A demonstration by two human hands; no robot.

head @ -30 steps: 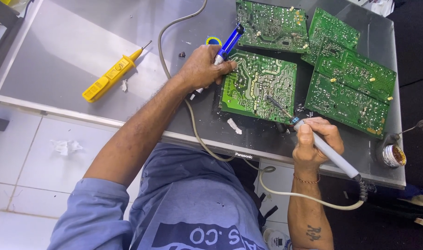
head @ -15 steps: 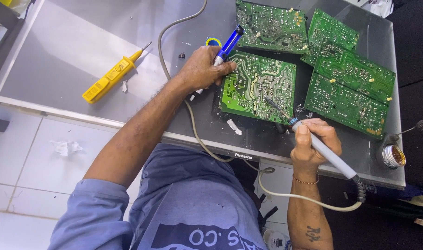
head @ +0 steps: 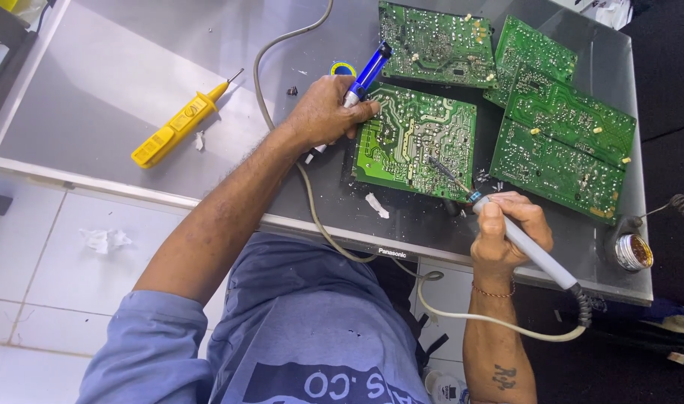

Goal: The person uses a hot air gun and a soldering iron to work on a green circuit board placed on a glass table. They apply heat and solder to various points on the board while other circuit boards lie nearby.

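Soldering iron [head: 507, 224] tip on green circuit board [head: 415, 141].
Right hand [head: 507, 232] clamped around its grey handle; long axis slants, tip pointing up-left.

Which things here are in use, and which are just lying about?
In use: left hand holding blue desoldering pump; right hand holding soldering iron; tip on the near green circuit board.

Lying about: yellow tester screwdriver; three other green boards; solder tin; paper scrap.
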